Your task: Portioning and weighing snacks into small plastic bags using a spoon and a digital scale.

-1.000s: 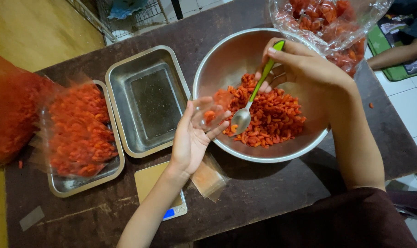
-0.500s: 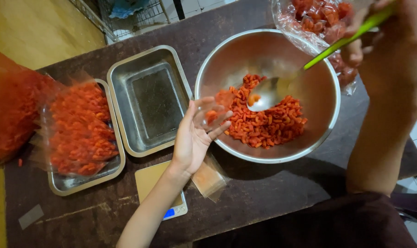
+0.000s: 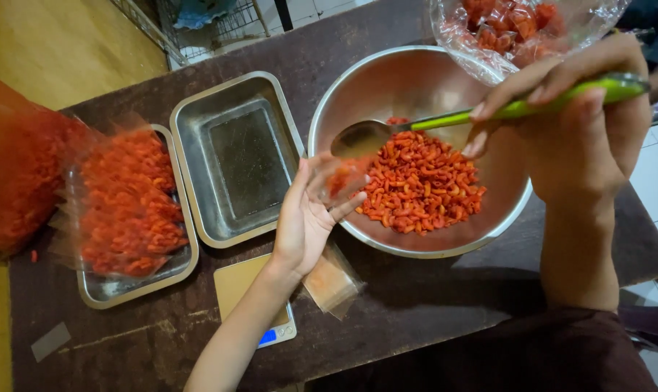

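Right hand (image 3: pixel 576 138) grips green-handled spoon (image 3: pixel 445 123) over steel bowl (image 3: pixel 372 80) of red snacks (image 3: pixel 423 185); left hand (image 3: pixel 307 218) holds clear pouch (image 3: pixel 340 178).

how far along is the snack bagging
Done: filled packets pile in the left tray. In hand: the left hand holds a small clear bag open while the right hand brings the green-handled spoon to it. Left: a mound of orange snacks in the steel bowl; the middle tray holds nothing.

Two steel trays (image 3: pixel 236 163), one bowl (image 3: pixel 358 87), one spoon (image 3: pixel 365 138).
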